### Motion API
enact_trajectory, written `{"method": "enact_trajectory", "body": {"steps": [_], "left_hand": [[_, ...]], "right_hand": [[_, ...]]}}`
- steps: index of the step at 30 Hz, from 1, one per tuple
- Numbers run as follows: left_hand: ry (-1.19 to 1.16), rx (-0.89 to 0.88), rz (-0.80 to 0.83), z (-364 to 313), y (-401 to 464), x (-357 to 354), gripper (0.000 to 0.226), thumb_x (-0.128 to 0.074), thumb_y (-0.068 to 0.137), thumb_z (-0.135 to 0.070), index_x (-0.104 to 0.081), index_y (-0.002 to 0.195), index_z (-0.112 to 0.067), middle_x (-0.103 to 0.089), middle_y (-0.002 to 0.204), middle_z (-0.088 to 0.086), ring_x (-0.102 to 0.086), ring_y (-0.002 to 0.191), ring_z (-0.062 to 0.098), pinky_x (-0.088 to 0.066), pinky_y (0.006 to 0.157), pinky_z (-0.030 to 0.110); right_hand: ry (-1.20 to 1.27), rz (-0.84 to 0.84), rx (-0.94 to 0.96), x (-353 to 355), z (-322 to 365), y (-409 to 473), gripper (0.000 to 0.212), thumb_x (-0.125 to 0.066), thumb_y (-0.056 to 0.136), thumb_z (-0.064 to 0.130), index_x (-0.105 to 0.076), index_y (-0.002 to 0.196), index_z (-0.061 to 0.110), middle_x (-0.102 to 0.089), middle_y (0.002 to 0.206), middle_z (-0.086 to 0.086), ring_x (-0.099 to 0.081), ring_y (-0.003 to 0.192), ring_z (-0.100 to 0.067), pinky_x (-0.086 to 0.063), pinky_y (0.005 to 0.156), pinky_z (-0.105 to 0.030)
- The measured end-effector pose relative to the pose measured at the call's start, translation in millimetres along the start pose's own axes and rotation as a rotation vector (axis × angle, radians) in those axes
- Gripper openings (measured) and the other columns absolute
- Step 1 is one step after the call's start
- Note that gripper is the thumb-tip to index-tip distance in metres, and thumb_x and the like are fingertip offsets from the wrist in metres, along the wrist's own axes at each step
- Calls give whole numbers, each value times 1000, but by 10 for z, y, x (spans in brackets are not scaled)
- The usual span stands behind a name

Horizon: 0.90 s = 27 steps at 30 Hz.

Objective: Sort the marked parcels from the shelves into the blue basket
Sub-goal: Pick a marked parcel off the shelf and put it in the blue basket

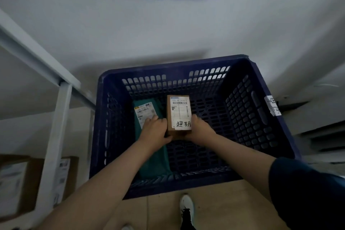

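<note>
A small brown cardboard parcel (178,112) with a white shipping label and a handwritten mark sits low inside the blue basket (261,110). My left hand (155,129) grips its left side and my right hand (200,129) its right side. A teal bag parcel (155,155) with a white label lies on the basket floor to the left, partly under my left hand and forearm.
A white metal shelf frame (56,136) stands to the left, with cardboard boxes (16,183) on its lower level. The basket rests on the floor against a white wall. My shoe (186,209) is just in front of the basket.
</note>
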<state>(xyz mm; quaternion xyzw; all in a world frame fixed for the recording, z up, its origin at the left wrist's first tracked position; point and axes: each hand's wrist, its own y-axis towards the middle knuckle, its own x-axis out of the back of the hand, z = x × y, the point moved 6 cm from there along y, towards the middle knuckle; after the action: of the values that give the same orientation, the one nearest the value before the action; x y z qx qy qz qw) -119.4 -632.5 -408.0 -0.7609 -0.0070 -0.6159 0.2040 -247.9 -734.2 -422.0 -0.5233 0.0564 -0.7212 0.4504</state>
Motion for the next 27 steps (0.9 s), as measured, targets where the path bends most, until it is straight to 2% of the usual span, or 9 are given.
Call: {"method": "enact_trajectory", "body": {"steps": [4,6,8,10,12,15,18,22,27], "left_hand": [[20,34,78,42,-99,-39,44,-63,89,-53,-57,118,-21,-62,122,0,-48,120,23,-38,98,41],[-4,50,76,48,-208,70,37,-63,90,-52,-57,113,-23,-63,119,-1,-51,116,22,-39,90,38],[-37,65,0,44,-361,295,31,-61,92,-49,-57,107,-22,-64,113,-2,-55,110,22,-36,78,36],[-81,75,-140,23,-574,605,26,-59,93,-46,-58,104,-22,-65,107,-2,-57,105,23,-32,72,36],[-142,64,-290,-8,-844,936,26,-59,93,-41,-60,108,-19,-66,107,-1,-58,105,25,-35,73,36],[-194,29,-440,-54,-1318,1388,41,-63,94,-37,-61,128,-15,-66,123,3,-58,117,26,-47,90,43],[-219,-28,-546,-101,-1859,1759,44,-64,95,-36,-59,134,-16,-64,131,1,-55,125,22,-47,99,43],[-219,-128,-655,-138,-2686,2124,42,-64,95,-35,-58,133,-19,-63,132,-2,-56,123,16,-47,99,36],[-239,-200,-724,-1,-3709,2412,44,-60,94,-38,-61,133,-18,-65,130,-3,-59,118,13,-45,96,26]], "right_hand": [[-102,49,20,22,-21,-76,76,-79,74,47,-41,130,14,-51,128,-10,-56,114,-28,-53,88,-41],[-135,48,28,92,0,-178,73,-80,74,46,-44,129,14,-54,124,-8,-58,110,-26,-54,86,-40],[-105,12,56,196,86,-339,67,-80,75,46,-50,127,17,-59,120,-4,-60,103,-21,-55,81,-36],[-71,-84,98,333,230,-581,64,-75,80,46,-51,132,19,-60,125,-2,-60,103,-19,-54,81,-34],[-33,-207,141,486,425,-907,64,-69,86,45,-48,141,19,-57,132,0,-60,108,-20,-53,84,-34],[-6,-370,216,673,764,-1463,53,-63,91,44,-52,138,22,-60,129,5,-62,103,-16,-53,86,-36],[23,-510,264,751,1089,-2045,40,-59,93,44,-59,129,27,-65,117,13,-63,96,-9,-56,81,-35],[35,-699,350,684,1617,-2892,25,-59,95,41,-65,116,30,-68,103,17,-63,89,-4,-57,73,-33],[38,-926,515,471,2375,-3864,17,-60,93,37,-69,104,28,-70,91,16,-65,79,-3,-56,68,-32]]}}
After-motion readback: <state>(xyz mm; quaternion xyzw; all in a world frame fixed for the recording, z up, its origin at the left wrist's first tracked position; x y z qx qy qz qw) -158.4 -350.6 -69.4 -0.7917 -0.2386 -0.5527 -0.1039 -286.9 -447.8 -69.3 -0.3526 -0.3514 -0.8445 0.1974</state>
